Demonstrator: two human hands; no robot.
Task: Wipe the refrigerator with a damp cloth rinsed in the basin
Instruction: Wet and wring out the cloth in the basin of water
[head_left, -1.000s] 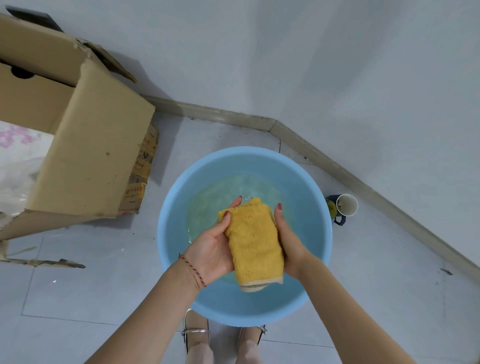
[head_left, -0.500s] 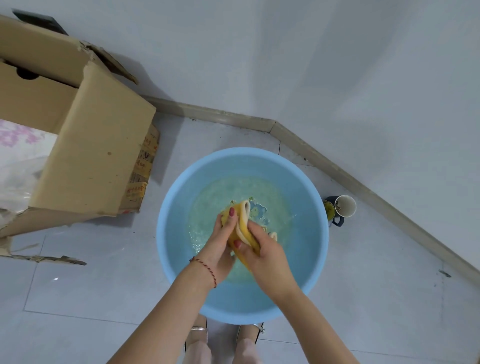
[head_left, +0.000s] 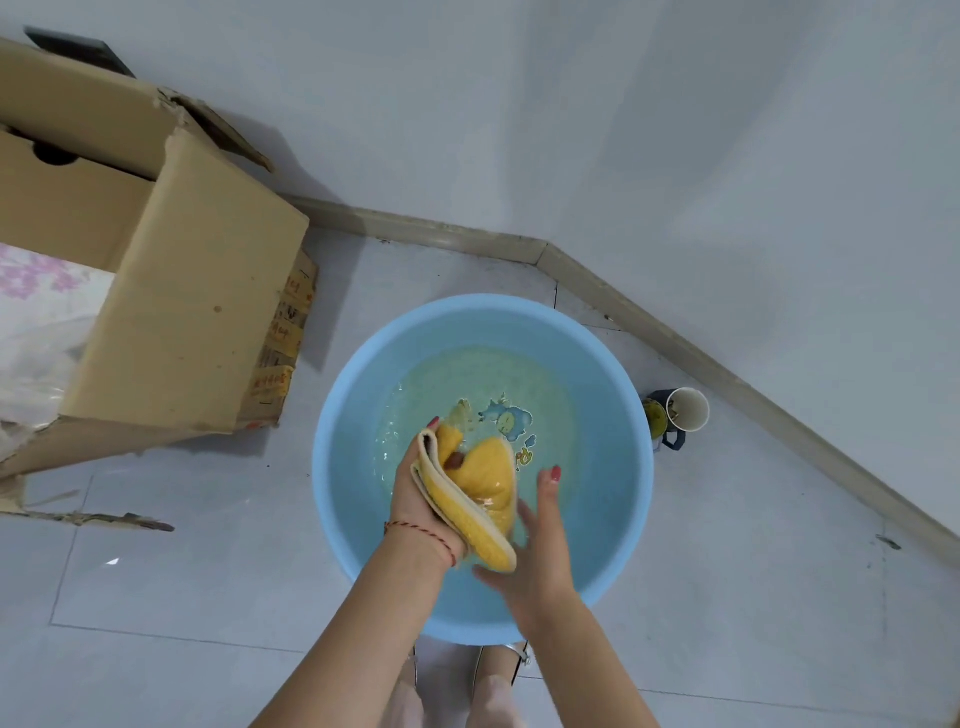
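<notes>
Over the blue basin (head_left: 343, 488) at lower centre, the left hand (head_left: 415, 499) gripped the folded yellow cloth (head_left: 483, 493) while the right hand (head_left: 540, 551) lay flat against it. Squeezing firmly above the water would probably leave it damp, not dripping.

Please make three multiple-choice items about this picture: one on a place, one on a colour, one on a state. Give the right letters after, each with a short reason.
1. Where does the basin stand?
A. on the floor
B. on a table
C. inside the box

2. What colour is the cloth?
A. green
B. yellow
C. white

3. How is the left hand?
A. empty
B. flat on the floor
C. gripping the cloth

Answers: 1 A, floor tiles lie all around it. 2 B, its pile is yellow. 3 C, its fingers curl round the folded cloth, while the right hand is open beside it.
</notes>
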